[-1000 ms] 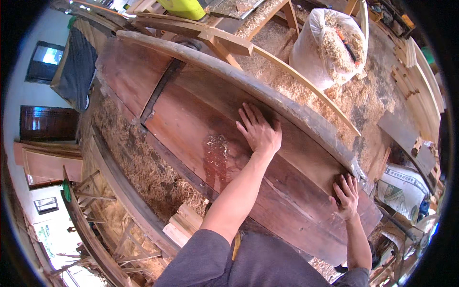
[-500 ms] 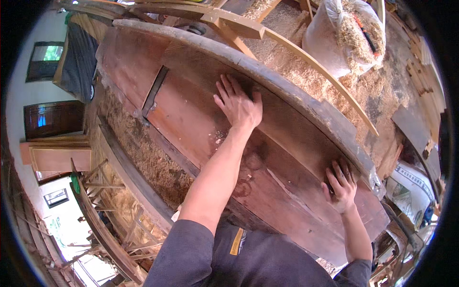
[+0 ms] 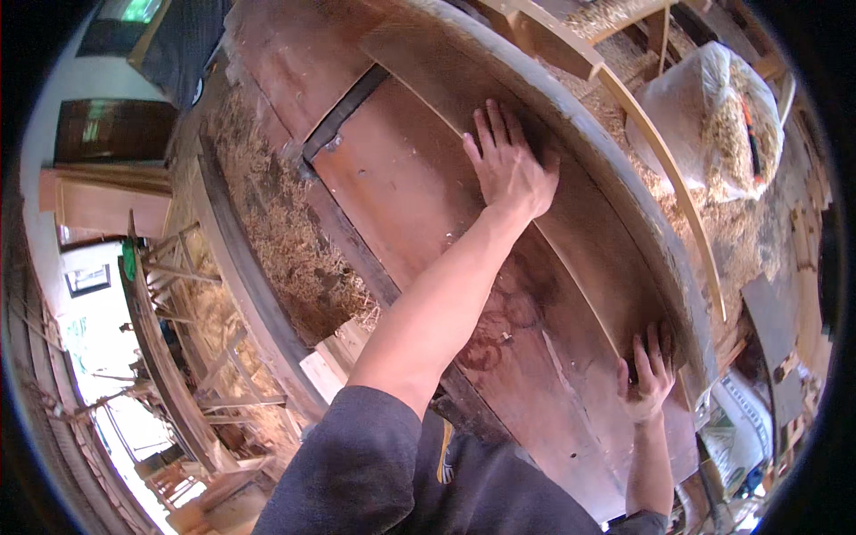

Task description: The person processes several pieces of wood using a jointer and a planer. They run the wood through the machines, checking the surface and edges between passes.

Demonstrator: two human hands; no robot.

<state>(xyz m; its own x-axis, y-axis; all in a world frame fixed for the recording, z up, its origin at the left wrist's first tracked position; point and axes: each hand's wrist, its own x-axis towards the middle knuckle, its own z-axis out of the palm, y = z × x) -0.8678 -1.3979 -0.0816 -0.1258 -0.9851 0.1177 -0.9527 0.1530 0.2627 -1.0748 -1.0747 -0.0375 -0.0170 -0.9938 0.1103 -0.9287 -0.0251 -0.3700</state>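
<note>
A long, thin brown board (image 3: 580,241) lies lengthwise on a broad reddish-brown wooden surface (image 3: 392,205). Its pale near edge shows as a thin line, and its far side runs along a thick, curved grey-brown plank (image 3: 615,160). My left hand (image 3: 515,169) rests palm down around the board's middle, fingers stretched and slightly apart. Toward the board's right end, my right hand (image 3: 647,379) touches it with fingers spread and lightly bent. Whether the fingertips press on the board or the plank beside it is hard to make out.
A dark slot (image 3: 348,111) crosses the reddish surface at the upper left. Beyond the curved plank, a white sack of wood shavings (image 3: 713,125) stands near a narrow curved strip of wood (image 3: 669,169). Shavings (image 3: 276,223) cover the floor at left, beside another long beam (image 3: 241,267).
My view has shifted, so the scene sits differently in the picture. The board's pale near edge now stands out more clearly. Both hands stay on it, with the left fingers still spread.
</note>
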